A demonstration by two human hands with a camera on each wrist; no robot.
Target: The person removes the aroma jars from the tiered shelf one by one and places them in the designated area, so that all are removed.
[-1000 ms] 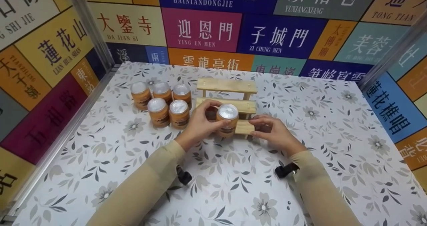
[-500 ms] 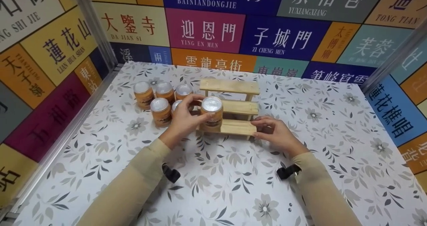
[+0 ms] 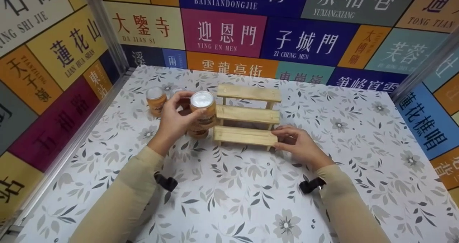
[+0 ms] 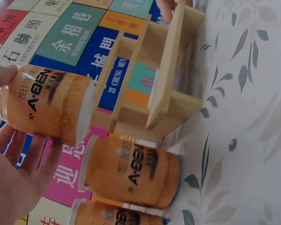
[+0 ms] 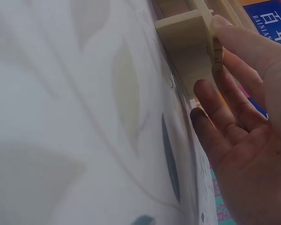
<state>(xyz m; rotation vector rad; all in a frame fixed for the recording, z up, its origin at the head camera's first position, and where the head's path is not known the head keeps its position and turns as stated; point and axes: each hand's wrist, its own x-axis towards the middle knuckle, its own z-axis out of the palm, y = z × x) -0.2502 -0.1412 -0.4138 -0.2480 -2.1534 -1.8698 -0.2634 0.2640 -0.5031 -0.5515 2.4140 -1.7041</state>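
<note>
My left hand [image 3: 171, 119] grips an orange can [image 3: 205, 113] with a silver lid, off the table at the left end of the wooden rack. In the left wrist view the held can [image 4: 44, 104] shows dark lettering, with thumb and fingers round it. Another can [image 3: 198, 132] stands below it, partly covered. A three-step rack [image 3: 247, 114] of pale wood stands to the right, its steps bare. My right hand [image 3: 300, 145] pinches the right end of the lowest step; in the right wrist view the thumb [image 5: 243, 40] presses on that step's edge.
More orange cans stand at the left, one in sight at the back [image 3: 155, 101], others mostly hidden behind my left hand. A flower-patterned cloth [image 3: 229, 200] covers the table. Panels with printed signs [image 3: 224, 33] rise behind and at both sides.
My left hand has carried the can leftward and back, from in front of the rack to beside its left end, over the standing cans. My right hand keeps its hold on the rack.
</note>
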